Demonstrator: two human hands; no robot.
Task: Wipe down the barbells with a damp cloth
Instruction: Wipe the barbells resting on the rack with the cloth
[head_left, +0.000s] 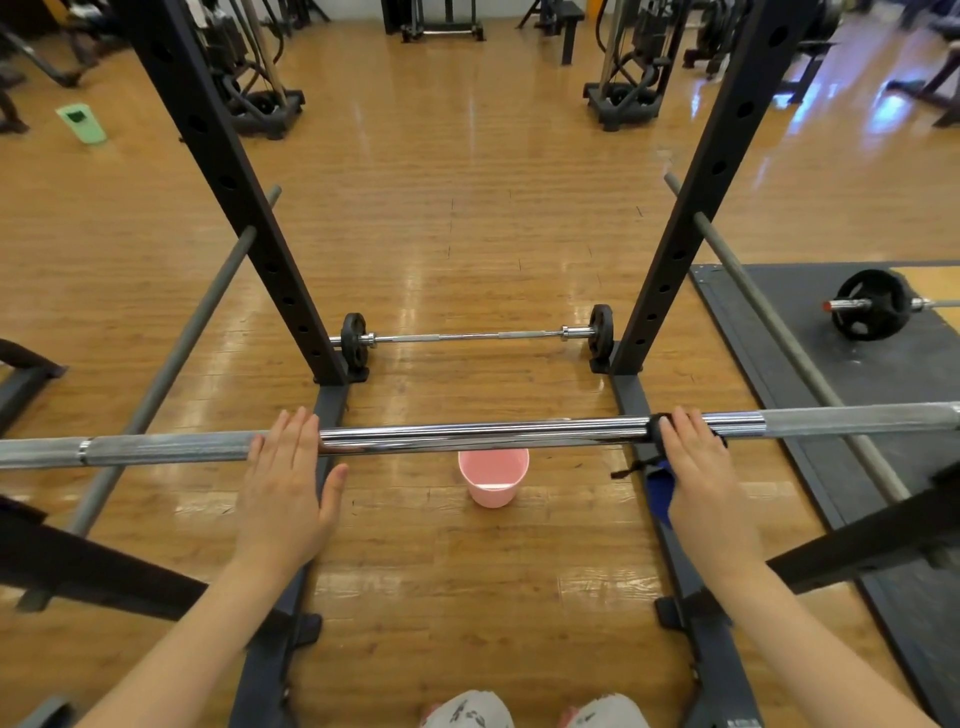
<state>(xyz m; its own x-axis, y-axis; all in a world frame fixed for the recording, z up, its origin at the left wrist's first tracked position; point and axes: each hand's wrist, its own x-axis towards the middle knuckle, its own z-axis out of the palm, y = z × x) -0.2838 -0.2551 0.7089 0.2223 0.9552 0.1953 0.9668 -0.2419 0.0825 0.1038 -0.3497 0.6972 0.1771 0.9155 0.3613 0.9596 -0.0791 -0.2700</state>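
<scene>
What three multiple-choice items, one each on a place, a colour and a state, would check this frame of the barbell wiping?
1. Where does the bucket stand?
A. On the floor under the racked barbell
B. On the dark mat
C. Beside the green bin

2. What colour is the cloth under the right hand?
A. White
B. Blue
C. Yellow

3. How does the left hand lie?
A. Clenched in a fist away from the bar
B. Gripping a weight plate
C. Flat, fingers straight, on the bar

Key: 1 A, the pink bucket shows just below the bar between the hands. 2 B, blue fabric hangs beneath the palm. 3 C, straight fingers rest across the bar.
</scene>
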